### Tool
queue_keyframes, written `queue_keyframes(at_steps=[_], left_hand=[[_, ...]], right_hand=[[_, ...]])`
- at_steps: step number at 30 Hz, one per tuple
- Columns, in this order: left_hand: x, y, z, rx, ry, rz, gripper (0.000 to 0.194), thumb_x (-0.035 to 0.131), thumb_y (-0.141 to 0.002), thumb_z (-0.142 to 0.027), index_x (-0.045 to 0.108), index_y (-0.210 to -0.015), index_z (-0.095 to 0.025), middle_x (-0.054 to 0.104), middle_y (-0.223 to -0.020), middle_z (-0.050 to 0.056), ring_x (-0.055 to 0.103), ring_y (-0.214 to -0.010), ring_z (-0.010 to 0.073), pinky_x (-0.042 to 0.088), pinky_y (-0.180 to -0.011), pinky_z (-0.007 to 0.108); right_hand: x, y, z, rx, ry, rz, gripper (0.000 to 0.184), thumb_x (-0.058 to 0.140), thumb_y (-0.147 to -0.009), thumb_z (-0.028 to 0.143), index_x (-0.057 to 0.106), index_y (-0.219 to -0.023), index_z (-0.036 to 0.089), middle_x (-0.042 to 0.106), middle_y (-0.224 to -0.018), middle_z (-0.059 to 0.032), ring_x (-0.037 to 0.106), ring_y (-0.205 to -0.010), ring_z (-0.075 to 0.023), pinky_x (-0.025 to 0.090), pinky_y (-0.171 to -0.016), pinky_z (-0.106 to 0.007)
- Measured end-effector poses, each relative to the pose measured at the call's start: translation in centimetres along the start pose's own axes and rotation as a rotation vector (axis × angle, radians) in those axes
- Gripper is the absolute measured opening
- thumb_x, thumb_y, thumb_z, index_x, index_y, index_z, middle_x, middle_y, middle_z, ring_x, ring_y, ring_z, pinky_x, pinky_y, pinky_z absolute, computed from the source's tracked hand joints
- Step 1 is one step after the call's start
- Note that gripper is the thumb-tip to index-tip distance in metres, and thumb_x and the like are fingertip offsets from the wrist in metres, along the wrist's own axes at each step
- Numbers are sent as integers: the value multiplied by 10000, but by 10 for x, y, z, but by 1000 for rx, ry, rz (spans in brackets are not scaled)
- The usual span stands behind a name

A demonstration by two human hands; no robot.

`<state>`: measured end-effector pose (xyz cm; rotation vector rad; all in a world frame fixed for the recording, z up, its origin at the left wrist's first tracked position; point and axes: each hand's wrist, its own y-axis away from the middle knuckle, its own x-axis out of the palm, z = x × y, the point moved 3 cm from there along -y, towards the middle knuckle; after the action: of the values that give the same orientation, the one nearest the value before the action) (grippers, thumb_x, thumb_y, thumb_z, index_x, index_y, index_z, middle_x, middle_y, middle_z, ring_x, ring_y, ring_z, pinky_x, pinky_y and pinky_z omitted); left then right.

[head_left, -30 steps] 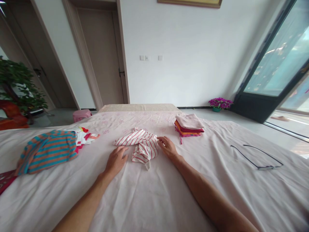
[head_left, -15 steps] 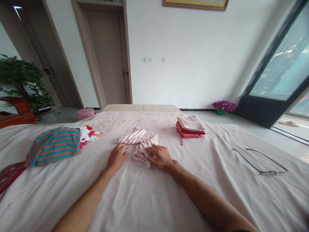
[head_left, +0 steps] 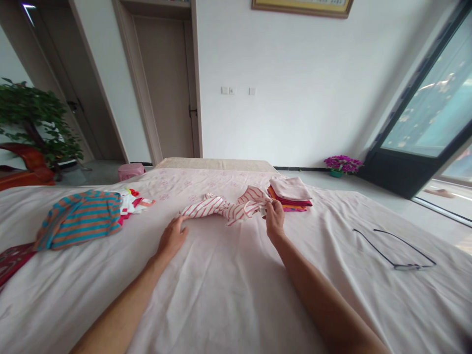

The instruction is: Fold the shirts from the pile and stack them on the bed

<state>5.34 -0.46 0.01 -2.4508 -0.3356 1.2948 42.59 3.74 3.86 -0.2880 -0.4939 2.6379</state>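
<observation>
A small white garment with red stripes (head_left: 206,207) lies crumpled and stretched sideways on the bed cover, its exact kind unclear. At its right end, my right hand (head_left: 275,216) pinches the edge beside a small white label, lifting that part slightly. My left hand (head_left: 172,237) is at the opposite end, its bent fingertips holding the garment's tip down against the cover, the thumb a little apart. Just beyond my right hand is a stack of folded cloths (head_left: 291,194), pale pink on top with red and orange below.
A pale patterned cover (head_left: 221,290) spreads under everything. To the left lie a teal-and-brown striped garment (head_left: 83,221), a white and red cloth (head_left: 134,204) and a dark red cloth (head_left: 14,260). Eyeglasses (head_left: 405,266) rest on the right.
My right hand has moved right and away from me, drawing the striped garment's right part out sideways toward the folded stack. My left hand has shifted slightly left.
</observation>
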Motion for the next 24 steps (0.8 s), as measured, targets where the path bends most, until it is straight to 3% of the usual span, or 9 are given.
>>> queue_keyframes(at_steps=[3, 5, 12, 17, 20, 24], left_hand=[[0, -1, 7, -54, 61, -72, 401, 482, -850, -204, 532, -1246, -166, 620, -1238, 115, 599, -1162, 217, 458, -1023, 353], [1, -2, 11, -85, 89, -99, 443, 489, -842, -195, 499, -1283, -154, 602, -1250, 132, 619, -1122, 215, 483, -988, 348], [2, -8, 17, -147, 19, -61, 533, 534, -825, -221, 460, -1347, -144, 576, -1221, 154, 632, -1069, 222, 503, -926, 334], [4, -15, 19, -193, -78, 24, 530, 533, -846, -298, 468, -1356, -168, 564, -1279, 155, 606, -1116, 240, 466, -964, 356], [5, -20, 18, -191, -151, 68, 471, 512, -863, -354, 528, -1305, -191, 580, -1266, 145, 576, -1151, 267, 447, -971, 373], [5, -25, 18, -216, -161, 80, 408, 514, -853, -400, 592, -1216, -232, 581, -1261, 127, 571, -1129, 274, 450, -929, 369]], right_hand=[[-11, -10, -25, 197, -34, -56, 385, 453, -824, 425, 555, -1120, 200, 641, -1006, -83, 627, -772, -196, 496, -557, -276], [-8, -10, -33, 196, -24, 24, 417, 469, -804, 392, 549, -1165, 198, 648, -1066, -101, 643, -789, -198, 512, -583, -285], [8, -1, -31, -84, 203, 149, 398, 511, -819, 401, 606, -1145, 195, 622, -1141, -91, 612, -796, -180, 523, -738, -339], [10, 13, -3, -343, 516, 193, 360, 527, -865, 324, 615, -1199, 223, 585, -1180, -104, 599, -943, -225, 474, -835, -368], [12, 23, 15, -520, 648, 205, 271, 558, -862, 282, 668, -1106, 237, 630, -1087, -104, 561, -1015, -258, 424, -894, -376], [20, 36, 26, -539, 594, 546, 174, 531, -882, 242, 692, -946, 237, 669, -845, -34, 590, -748, -170, 424, -706, -269]])
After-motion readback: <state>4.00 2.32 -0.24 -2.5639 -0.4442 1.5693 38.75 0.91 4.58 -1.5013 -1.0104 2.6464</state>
